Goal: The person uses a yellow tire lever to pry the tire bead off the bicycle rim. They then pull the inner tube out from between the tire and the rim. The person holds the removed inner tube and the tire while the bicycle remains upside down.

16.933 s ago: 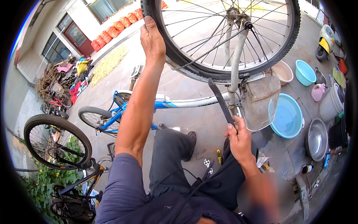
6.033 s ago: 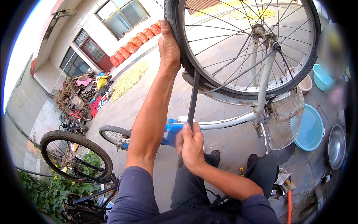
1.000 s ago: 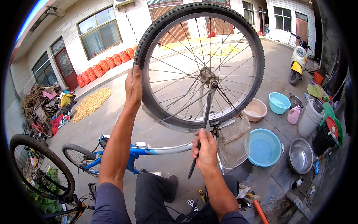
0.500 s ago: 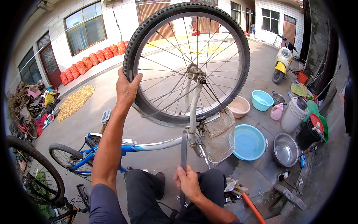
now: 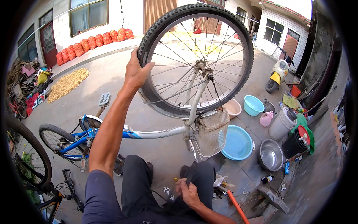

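The blue and white bicycle [image 5: 160, 133] stands with its front wheel [image 5: 250, 59] raised before me. My left hand [image 5: 137, 72] grips the left side of the knobby tyre, its fingers behind the rubber and the thumb pointing toward the spokes. Down by my right knee, my right hand [image 5: 188, 192] is closed on a dark flat strip [image 5: 191, 173]; its upper end rises past my fingers, and motion blurs it. I cannot tell what the strip is made of. The wire basket [image 5: 212, 132] hangs beside the fork, right of the wheel.
A blue basin of water [image 5: 237, 142], a turquoise basin [image 5: 254, 105], a steel bowl [image 5: 271, 155] and a white bucket [image 5: 282, 125] stand to the right. An orange-red tube [image 5: 238, 207] lies near my right leg. Another bicycle's wheel [image 5: 44, 164] stands at the left.
The strip, earlier upright and long before the fork, now shows mostly as a short dark end at my right hand. My left hand still holds the tyre. The view has shifted slightly.
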Tool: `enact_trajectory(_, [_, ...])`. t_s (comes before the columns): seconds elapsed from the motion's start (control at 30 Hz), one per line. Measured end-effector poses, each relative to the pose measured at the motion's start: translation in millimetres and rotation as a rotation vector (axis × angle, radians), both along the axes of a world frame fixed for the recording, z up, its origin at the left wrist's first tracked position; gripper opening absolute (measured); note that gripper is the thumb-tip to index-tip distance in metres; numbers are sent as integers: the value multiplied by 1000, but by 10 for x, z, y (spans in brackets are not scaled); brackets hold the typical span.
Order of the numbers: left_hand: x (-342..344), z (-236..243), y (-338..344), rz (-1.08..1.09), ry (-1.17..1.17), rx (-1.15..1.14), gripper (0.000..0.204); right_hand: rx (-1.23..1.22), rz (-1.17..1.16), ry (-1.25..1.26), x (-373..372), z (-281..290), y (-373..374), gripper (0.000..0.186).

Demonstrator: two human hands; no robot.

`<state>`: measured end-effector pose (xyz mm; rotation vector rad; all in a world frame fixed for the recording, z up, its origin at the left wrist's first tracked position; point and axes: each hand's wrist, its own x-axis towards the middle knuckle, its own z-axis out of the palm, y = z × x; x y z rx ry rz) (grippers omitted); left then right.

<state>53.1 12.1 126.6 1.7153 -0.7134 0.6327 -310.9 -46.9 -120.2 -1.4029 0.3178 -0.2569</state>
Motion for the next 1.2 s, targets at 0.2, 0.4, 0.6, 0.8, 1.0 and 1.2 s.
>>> enact_trajectory(0.2, [74, -218, -73, 210, 71, 32, 56, -101, -28, 41, -156, -100, 187, 35])
enact_trajectory(0.4, [-5, 103, -103, 159, -7, 85, 52, -92, 134, 158, -448, -540, 309, 31])
enact_trajectory(0.6, [-3, 458, -187, 250, -106, 152, 49, -124, -25, -53, 211, 492, -164, 28])
enact_trajectory(0.8, [-24, 527, -305, 279, -161, 179, 53, -38, -47, -144, 150, 896, -574, 30])
enact_trajectory(1.0, [-41, 564, -313, 297, -179, 184, 54, -291, -278, -199, 447, 2040, -1045, 35])
enact_trajectory(1.2, [48, 577, -176, 349, -227, 185, 55, -875, -861, -1219, 718, 4182, -1265, 39])
